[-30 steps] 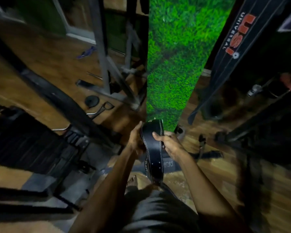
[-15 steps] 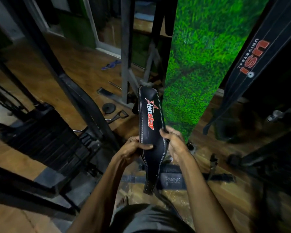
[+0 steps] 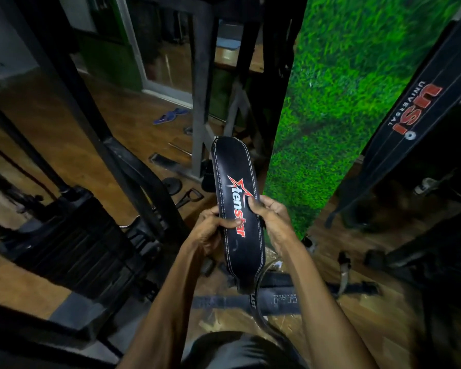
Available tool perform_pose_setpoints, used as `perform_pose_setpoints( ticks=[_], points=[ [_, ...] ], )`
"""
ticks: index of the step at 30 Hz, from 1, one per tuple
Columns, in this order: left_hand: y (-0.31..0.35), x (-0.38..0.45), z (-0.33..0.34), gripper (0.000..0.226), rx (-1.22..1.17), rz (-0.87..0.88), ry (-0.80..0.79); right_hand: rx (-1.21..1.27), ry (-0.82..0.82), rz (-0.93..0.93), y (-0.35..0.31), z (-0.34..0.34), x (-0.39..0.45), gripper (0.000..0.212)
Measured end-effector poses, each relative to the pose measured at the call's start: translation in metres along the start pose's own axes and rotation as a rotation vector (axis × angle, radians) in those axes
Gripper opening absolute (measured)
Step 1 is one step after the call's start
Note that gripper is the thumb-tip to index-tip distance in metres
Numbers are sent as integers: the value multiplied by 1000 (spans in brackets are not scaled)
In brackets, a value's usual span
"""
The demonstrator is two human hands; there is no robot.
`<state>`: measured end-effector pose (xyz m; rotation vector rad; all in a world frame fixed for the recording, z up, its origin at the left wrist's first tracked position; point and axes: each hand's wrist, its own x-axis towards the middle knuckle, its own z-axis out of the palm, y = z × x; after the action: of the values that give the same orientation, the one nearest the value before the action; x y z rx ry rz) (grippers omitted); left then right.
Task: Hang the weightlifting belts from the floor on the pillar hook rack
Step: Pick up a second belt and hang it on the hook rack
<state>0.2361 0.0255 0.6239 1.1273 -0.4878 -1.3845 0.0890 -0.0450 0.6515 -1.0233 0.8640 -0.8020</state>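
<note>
Both hands hold the black belt [image 3: 237,209] at mid-length: left hand [image 3: 210,230] and right hand [image 3: 270,219] pinch opposite edges. Its long axis runs away from the grip, toward the green pillar [image 3: 330,115] beyond the right hand.

left hand [image 3: 210,230] gripping, right hand [image 3: 270,218] gripping, forearms raised

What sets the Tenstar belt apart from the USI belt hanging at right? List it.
Hold: the Tenstar belt is gripped by the left hand and the right hand; the USI belt hangs untouched beside the grass-covered pillar.
Lettering: the Tenstar belt shows a red star with red and white letters; the USI belt shows red USI with small white UNIVERSAL.
Stitching: white seams edge the Tenstar belt; the USI belt has long ribbed lines.
Both are black.
</note>
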Motion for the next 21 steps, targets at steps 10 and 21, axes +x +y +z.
perform_pose_setpoints(
  ticks=[10, 21],
  points=[
    [37, 32, -6, 57, -166, -31, -78, -80, 127, 24, 14, 15, 1, 11],
    [40, 40, 25, 41, -107, -203, -77, -96, 149, 41, 5, 21, 2, 15]
  ],
)
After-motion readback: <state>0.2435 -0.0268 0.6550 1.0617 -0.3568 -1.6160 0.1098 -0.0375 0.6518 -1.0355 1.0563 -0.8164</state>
